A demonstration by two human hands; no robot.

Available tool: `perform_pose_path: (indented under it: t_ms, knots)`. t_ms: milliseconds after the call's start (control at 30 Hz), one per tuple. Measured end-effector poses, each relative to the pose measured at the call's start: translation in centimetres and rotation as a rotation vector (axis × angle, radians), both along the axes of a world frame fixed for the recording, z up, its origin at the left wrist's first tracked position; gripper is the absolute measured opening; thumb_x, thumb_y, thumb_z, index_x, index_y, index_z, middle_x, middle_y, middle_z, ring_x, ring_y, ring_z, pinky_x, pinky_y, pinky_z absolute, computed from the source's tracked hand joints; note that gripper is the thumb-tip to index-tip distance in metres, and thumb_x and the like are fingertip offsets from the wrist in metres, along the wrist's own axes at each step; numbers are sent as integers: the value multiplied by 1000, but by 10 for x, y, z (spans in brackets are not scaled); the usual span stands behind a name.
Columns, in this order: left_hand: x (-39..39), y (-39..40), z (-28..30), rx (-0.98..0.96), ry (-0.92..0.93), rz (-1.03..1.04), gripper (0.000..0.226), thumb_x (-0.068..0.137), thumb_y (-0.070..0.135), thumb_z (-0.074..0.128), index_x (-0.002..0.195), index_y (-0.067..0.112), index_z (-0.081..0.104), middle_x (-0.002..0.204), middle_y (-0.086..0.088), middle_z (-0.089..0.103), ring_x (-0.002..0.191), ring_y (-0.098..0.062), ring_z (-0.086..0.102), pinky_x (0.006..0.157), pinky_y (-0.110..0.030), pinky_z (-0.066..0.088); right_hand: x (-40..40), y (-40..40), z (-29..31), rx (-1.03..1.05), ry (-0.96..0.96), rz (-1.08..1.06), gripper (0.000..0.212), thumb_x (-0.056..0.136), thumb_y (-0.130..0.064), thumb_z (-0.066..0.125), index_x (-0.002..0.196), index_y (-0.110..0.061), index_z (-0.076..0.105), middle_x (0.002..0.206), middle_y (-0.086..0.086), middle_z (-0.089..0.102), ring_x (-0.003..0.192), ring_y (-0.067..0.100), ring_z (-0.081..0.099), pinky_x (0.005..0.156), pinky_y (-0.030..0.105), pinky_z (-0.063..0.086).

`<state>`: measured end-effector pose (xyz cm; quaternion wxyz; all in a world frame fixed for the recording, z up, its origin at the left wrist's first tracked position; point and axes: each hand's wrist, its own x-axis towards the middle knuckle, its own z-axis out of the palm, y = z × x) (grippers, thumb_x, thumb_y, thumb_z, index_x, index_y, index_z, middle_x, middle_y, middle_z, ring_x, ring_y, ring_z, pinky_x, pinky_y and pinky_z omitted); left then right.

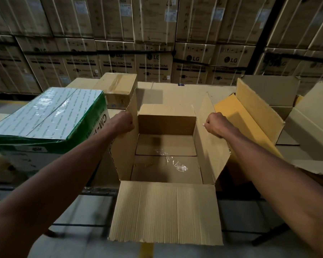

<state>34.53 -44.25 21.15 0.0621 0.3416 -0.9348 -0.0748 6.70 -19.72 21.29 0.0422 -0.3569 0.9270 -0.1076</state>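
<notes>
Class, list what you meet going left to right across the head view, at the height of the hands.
green-and-white carton → left hand → open cardboard box → right hand → yellow-lined open carton

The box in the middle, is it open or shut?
Open. No flap covers the box, the left hand and right hand each grip a side flap, and its taped bottom shows.

Well beyond my grip I saw a dim wall of stacked washing-machine cartons [153, 66] bound with pale straps, a black upright post [265, 36] far to its right, and, below it, grey floor [73, 246] with a yellow line [145, 251].
</notes>
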Motion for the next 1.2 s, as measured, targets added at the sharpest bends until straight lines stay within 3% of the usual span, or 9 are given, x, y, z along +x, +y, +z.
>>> perform_pose_path:
  t_ms: [133, 200, 367, 533, 700, 767, 867, 1033, 1200]
  knots:
    - [8, 10, 16, -7, 75, 18, 23, 92, 14, 70, 72, 15, 59, 70, -3, 63, 58, -12, 63, 51, -25, 51, 5, 7, 16, 1, 19, 11, 29, 101, -16, 59, 73, -7, 62, 80, 11, 66, 60, 25, 60, 51, 28, 44]
    - [15, 19, 31, -9, 83, 22, 11, 91, 14, 71, 82, 11, 65, 76, -4, 67, 65, -13, 67, 57, -30, 59, 10, 14, 31, -15, 30, 34, 33, 102, -15, 59, 70, -8, 57, 75, 10, 62, 56, 24, 57, 48, 28, 43]
    - [28, 46, 70, -63, 139, 55, 11, 91, 15, 72, 85, 15, 63, 72, 5, 56, 61, -4, 59, 47, -16, 39, 29, 38, 75, -80, 48, 76, 37, 102, -12, 58, 65, -10, 54, 72, 11, 58, 54, 23, 53, 47, 29, 42]
    - [47, 72, 118, -101, 184, 29, 26, 88, 11, 73, 67, 11, 59, 68, -7, 59, 55, -15, 57, 47, -25, 40, 55, 71, 114, -146, 117, 66, 30, 102, -14, 62, 74, -5, 69, 73, 12, 69, 57, 25, 66, 49, 33, 52]
    - [71, 102, 162, -139, 252, -49, 31, 90, 8, 71, 63, 12, 56, 65, -6, 58, 50, -11, 52, 46, -21, 36, 80, 106, 158, -216, 159, 42, 22, 102, -17, 64, 84, -8, 72, 77, 11, 71, 63, 24, 70, 48, 32, 52]
    - [82, 117, 182, -154, 279, -55, 30, 90, 9, 71, 64, 13, 57, 65, -3, 57, 52, -11, 53, 46, -20, 36, 88, 119, 180, -249, 161, 45, 21, 102, -17, 64, 85, -7, 73, 81, 12, 72, 66, 24, 70, 51, 34, 55]
    - [98, 134, 217, -206, 282, -48, 32, 90, 9, 71, 61, 11, 58, 63, -5, 56, 50, -13, 52, 45, -24, 36, 96, 137, 216, -299, 187, 42, 20, 100, -19, 67, 88, -6, 76, 85, 11, 74, 75, 25, 73, 70, 43, 63]
    - [115, 162, 267, -285, 308, -53, 28, 89, 7, 70, 62, 0, 64, 59, -12, 59, 49, -22, 55, 45, -27, 41, 100, 172, 264, -392, 227, 21, 19, 99, -22, 69, 85, -12, 78, 86, 5, 76, 79, 19, 73, 59, 29, 53]
    - [110, 210, 302, -341, 396, -79, 26, 92, 10, 68, 67, 10, 61, 65, -6, 57, 53, -14, 55, 47, -23, 38, 97, 221, 299, -474, 289, 18, 15, 100, -23, 68, 91, -14, 76, 88, 3, 74, 78, 17, 69, 56, 29, 47]
